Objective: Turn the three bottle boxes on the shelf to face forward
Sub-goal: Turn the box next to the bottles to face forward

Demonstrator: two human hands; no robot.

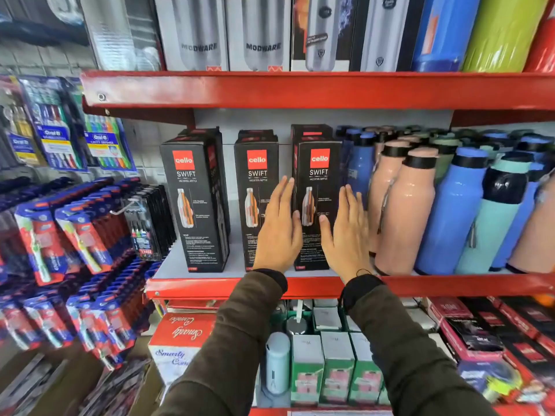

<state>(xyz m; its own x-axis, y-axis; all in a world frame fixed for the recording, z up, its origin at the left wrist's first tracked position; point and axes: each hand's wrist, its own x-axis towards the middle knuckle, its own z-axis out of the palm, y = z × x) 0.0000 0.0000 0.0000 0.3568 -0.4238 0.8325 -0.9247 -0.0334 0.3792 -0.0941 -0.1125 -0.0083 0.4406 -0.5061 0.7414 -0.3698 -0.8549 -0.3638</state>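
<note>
Three tall black bottle boxes (257,199) stand mid-frame on the red shelf (210,286). Left hand (277,232) and right hand (345,232), fingers flat and spread, flank the rightmost box (319,175). Stiff, light cardboard, likely top-heavy; grip its narrow sides.

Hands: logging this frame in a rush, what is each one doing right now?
Left hand: open, fingers straight, flat against the left side of the right-most box, not gripping.
Right hand: open, flat at that box's right side, holding nothing.
</note>
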